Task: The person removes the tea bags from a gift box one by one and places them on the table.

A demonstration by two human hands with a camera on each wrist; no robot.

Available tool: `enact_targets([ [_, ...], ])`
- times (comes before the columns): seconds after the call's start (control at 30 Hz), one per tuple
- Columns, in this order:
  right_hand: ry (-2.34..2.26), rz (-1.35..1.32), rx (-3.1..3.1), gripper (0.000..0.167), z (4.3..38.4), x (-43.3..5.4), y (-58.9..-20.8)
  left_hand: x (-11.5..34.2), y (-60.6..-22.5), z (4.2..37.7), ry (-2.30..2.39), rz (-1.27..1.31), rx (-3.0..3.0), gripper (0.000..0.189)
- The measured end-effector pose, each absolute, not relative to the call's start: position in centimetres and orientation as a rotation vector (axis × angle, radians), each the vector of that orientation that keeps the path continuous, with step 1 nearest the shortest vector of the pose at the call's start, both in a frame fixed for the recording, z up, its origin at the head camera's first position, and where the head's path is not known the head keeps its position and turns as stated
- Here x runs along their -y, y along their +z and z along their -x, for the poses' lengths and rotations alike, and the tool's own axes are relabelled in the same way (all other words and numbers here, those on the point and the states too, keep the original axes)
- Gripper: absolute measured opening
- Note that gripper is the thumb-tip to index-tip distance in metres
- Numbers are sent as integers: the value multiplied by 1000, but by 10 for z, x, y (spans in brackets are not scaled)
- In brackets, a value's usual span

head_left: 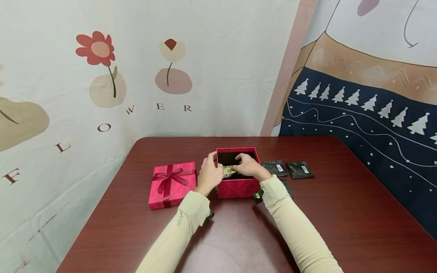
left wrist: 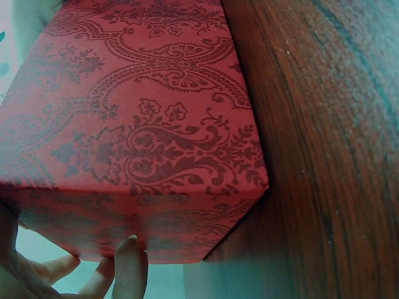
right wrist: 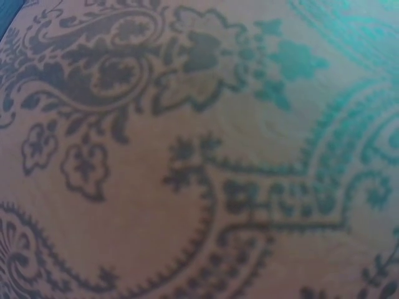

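Head view: your small packet (head_left: 227, 171), pale-labelled, lies inside the open red box (head_left: 239, 188), immediately left of your right thumb tip, touching it or just beside it. Your left thumb sits just off the packet's other side, but the right fingers look nearer. Long axis uncertain: part of the packet is hidden in the box. Your right hand (head_left: 250, 167) comes in over the box's right wall, wrist above the rim, forefinger bent and parted from the thumb, dark lining showing in the gap; nothing seen pinched there, other fingertips hidden. Your left hand (head_left: 209, 174) grips the box's left wall, thumb at the rim, fingers outside. Left of those fingers, apart, lies the bow-tied lid (head_left: 180, 192); beyond the right hand, to its right, two flat dark packets (head_left: 287, 170) on the table (head_left: 232, 235). Left wrist view: your left fingertips meet the box's patterned end, table surface off to one side of them; the packet does not show here. Right wrist view: blurred patterned box wall fills everything, no fingers, so it cannot tell you how firmly anything is touched.
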State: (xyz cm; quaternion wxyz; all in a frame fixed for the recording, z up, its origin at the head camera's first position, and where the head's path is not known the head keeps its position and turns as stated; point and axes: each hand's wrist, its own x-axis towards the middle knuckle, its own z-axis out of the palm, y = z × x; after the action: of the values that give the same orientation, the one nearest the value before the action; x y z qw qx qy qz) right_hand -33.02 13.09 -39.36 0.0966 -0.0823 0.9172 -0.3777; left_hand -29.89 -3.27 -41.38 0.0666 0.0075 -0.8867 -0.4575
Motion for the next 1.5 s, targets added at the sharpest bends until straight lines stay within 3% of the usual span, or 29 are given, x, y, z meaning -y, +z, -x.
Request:
enact_targets([
  [0.77,-1335,323,-2816,48,324,-137,-387,30,-412,299,-1352,-28,2689,52],
  [1.5,-1377,235,-2851,41,316,-144,-370,33,-413,296,-1368,-17,2674,51],
])
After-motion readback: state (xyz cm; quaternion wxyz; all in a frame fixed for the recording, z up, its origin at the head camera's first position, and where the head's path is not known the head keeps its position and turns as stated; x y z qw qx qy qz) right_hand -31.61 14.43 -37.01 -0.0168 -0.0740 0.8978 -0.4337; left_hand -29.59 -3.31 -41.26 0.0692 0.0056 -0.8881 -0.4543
